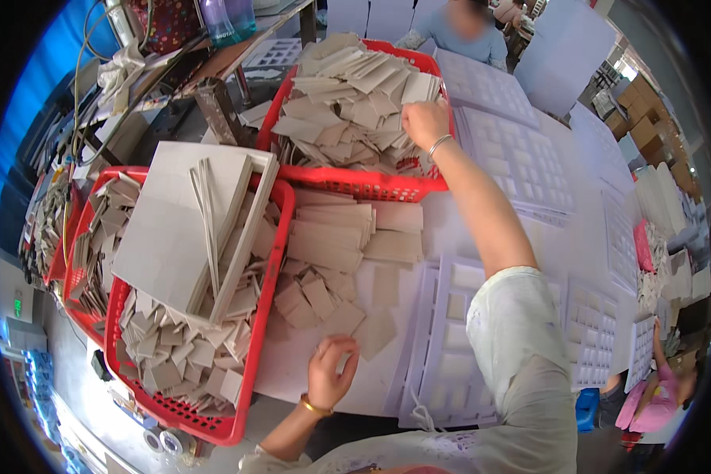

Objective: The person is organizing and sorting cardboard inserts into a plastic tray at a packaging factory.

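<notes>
Card pieces (328, 245) are beige-grey, the baskets (371, 186) plain red, the bench (288, 359) and trays (521, 158) whitish lavender. Upper left: vivid blue sheeting (25, 118), spotted maroon fabric (168, 25). Upper centre, a silver bangle (440, 144); lower centre, a gold bangle (317, 406).

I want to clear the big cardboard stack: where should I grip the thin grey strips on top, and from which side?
Pinch the thin grey strips at their near end, probably coming from above on your side. They appear to draw together there and splay toward the far end; lying flat on the large cardboard sheets, they seem to leave little room underneath.
</notes>
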Demonstrator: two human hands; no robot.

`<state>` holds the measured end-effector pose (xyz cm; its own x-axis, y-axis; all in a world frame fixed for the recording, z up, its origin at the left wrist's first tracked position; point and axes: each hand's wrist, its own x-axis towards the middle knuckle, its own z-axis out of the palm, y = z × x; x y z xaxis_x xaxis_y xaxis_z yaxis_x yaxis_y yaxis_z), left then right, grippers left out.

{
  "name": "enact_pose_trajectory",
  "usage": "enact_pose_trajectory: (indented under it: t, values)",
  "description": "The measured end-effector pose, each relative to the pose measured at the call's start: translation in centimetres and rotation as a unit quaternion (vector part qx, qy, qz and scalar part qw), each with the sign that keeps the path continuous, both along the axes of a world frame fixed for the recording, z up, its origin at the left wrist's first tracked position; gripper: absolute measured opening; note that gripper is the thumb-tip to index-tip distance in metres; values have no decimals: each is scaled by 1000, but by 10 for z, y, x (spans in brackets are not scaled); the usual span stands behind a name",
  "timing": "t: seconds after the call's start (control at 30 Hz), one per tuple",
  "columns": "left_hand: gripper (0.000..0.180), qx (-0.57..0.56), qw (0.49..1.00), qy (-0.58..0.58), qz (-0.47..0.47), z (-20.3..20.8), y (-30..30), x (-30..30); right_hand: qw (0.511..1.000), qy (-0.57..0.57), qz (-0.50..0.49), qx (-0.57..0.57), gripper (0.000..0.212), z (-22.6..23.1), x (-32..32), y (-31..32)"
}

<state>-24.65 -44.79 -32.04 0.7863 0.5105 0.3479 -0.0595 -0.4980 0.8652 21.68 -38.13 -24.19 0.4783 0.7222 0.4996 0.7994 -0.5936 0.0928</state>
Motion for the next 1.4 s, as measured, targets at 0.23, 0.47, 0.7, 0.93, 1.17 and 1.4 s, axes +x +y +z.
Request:
enact_pose_trajectory:
  t: [0.23, 0.47, 0.7, 0.93, 1.17, 1.4]
  values:
    - [24, 65, 997, 38, 24, -2, 16, -16, 983, -112, 27, -145, 11, -23, 10, 21]
    - [24, 65, 997, 29, 15, -6, 23, -9, 978, -121, 133, -108, 6, 5, 8, 3]
    - [21, 13, 1000, -10, -21, 6, 22, 0, 969, 110, 182, 125, 7, 33, -54, -71]
    - [41, -222, 963, -155, 16, 21, 0, 38, 771, 562, 213, 208, 14, 24, -183, -169]
    - [25, -193, 978, -79, -9, 21, -13, 21, 847, 461, 254, 77, 14, 18, -279, -263]
    - [21, -247, 958, -5, -143, 44, -85, 41, 759, 579, 134, 267, 13, 11, -286, -361]
